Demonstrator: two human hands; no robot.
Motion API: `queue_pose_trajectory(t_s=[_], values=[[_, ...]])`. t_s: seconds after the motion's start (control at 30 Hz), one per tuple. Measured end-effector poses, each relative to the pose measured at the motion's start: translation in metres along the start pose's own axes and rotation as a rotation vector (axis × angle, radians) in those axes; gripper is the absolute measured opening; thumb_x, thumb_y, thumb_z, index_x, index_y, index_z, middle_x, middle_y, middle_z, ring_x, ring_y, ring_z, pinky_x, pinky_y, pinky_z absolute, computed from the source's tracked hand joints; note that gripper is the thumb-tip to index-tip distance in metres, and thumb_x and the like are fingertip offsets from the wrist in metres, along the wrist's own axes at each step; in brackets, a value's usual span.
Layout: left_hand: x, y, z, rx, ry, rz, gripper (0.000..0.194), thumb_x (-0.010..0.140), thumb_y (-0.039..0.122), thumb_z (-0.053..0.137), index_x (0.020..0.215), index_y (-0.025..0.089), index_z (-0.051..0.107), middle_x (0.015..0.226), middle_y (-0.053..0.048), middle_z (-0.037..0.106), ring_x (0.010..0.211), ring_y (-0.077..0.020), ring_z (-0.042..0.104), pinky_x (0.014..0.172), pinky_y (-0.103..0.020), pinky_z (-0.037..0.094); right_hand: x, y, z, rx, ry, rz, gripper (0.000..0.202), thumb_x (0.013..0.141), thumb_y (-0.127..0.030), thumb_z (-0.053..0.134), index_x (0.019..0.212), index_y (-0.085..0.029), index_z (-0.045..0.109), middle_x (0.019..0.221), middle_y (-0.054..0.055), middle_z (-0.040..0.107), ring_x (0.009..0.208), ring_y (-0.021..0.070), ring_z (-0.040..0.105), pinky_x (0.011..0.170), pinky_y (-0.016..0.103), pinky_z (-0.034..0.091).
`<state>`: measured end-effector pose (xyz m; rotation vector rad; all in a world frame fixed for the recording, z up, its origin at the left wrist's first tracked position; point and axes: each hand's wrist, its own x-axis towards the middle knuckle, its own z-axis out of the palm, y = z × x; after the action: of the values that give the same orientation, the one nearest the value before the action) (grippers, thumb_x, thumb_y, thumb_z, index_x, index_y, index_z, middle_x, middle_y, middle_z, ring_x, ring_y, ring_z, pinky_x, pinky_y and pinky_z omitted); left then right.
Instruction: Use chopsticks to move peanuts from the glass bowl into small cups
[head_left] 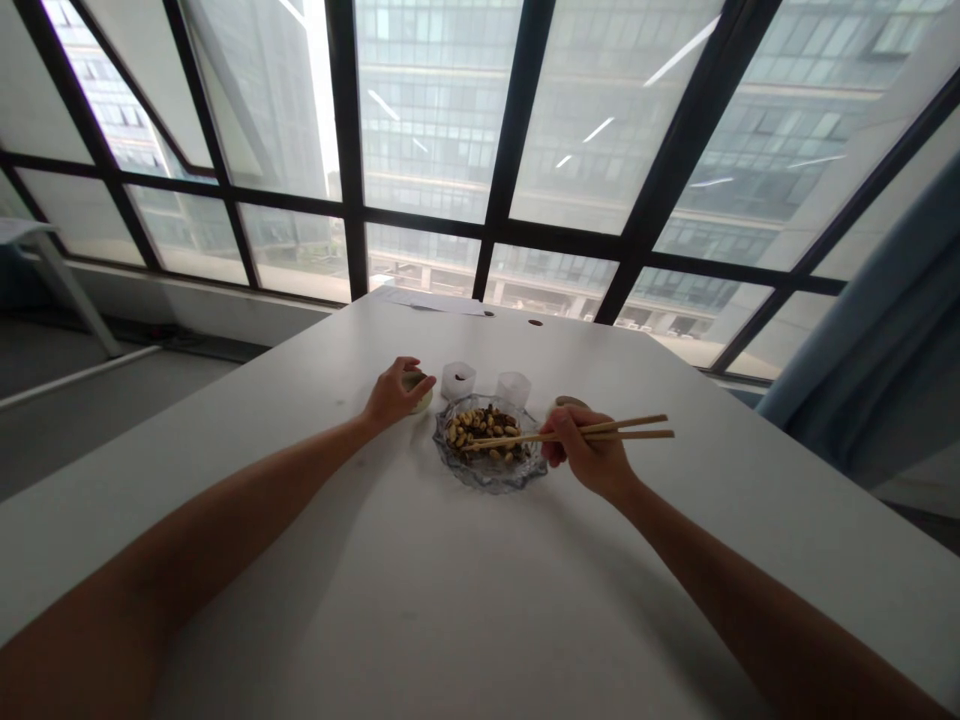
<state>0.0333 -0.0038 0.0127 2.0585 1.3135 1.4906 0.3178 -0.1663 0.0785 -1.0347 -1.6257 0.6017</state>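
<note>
My right hand (589,450) is closed around a pair of wooden chopsticks (517,440), held nearly level. Their tips reach into a scalloped clear glass bowl (491,485). Inside it lie tan nuts in shells, which look like pistachios (499,453), mixed with small dark pieces. To the left of the bowl, my left hand (394,391) curls around a small round pale cup (422,402), thumb and fingers at its rim. The hand partly hides that cup, and its contents are not clear. Another round container (571,402) shows partly behind my right hand.
Two whitish translucent cups, a left one (458,381) with a dark piece in it and a right one (514,388), stand just behind the bowl. White paper (431,301) lies at the far end of the white table (420,600), near two dark spots. Windows rise beyond; a blue curtain (877,340) hangs right.
</note>
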Motion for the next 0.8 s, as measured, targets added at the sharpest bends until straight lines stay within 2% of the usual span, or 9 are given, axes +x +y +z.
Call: queue_pose_trajectory(t_s=[0.17,0.47,0.67,0.73,0.8], values=[[0.000,0.000,0.000,0.000,0.010,0.010,0.048,0.079,0.055,0.066,0.109,0.019,0.058,0.099,-0.009,0.073,0.094,-0.0247,0.070,0.091,-0.040,0.053,-0.005,0.004,0.007,0.012,-0.103,0.007,0.048,0.086,-0.064,0.064,0.063,-0.022,0.065,0.053,0.002,0.066,0.041,0.0126,0.057,0.038,0.023,0.045],[0.001,-0.001,0.000,0.000,-0.009,-0.013,0.050,0.079,0.056,0.066,0.112,0.019,0.058,0.103,-0.010,0.072,0.097,-0.0254,0.070,0.092,-0.041,0.054,-0.008,0.011,0.018,0.053,-0.108,0.029,0.043,0.083,-0.062,0.069,0.068,-0.022,0.066,0.058,0.003,0.070,0.046,0.0134,0.060,0.044,0.025,0.048],[-0.001,0.001,-0.003,0.014,-0.020,-0.016,0.052,0.080,0.057,0.065,0.114,0.019,0.058,0.105,-0.010,0.073,0.100,-0.0252,0.069,0.095,-0.041,0.052,-0.007,0.012,0.021,0.069,0.003,0.078,0.051,0.081,-0.069,0.067,0.063,-0.022,0.063,0.054,0.003,0.068,0.041,0.0134,0.059,0.039,0.025,0.047],[0.000,-0.001,-0.007,0.016,-0.068,-0.049,0.060,0.077,0.061,0.068,0.118,0.019,0.057,0.108,-0.011,0.072,0.100,-0.0255,0.069,0.094,-0.042,0.053,-0.002,0.014,0.018,0.100,0.079,0.109,0.053,0.079,-0.072,0.065,0.065,-0.021,0.063,0.051,0.002,0.066,0.037,0.0134,0.056,0.036,0.025,0.045],[0.003,-0.005,-0.014,0.016,-0.169,-0.106,0.072,0.069,0.064,0.073,0.122,0.019,0.056,0.111,-0.012,0.072,0.098,-0.0264,0.070,0.091,-0.042,0.055,0.004,0.018,0.014,0.160,0.166,0.159,0.057,0.076,-0.075,0.066,0.065,-0.020,0.063,0.047,0.002,0.063,0.034,0.0131,0.054,0.032,0.025,0.042]])
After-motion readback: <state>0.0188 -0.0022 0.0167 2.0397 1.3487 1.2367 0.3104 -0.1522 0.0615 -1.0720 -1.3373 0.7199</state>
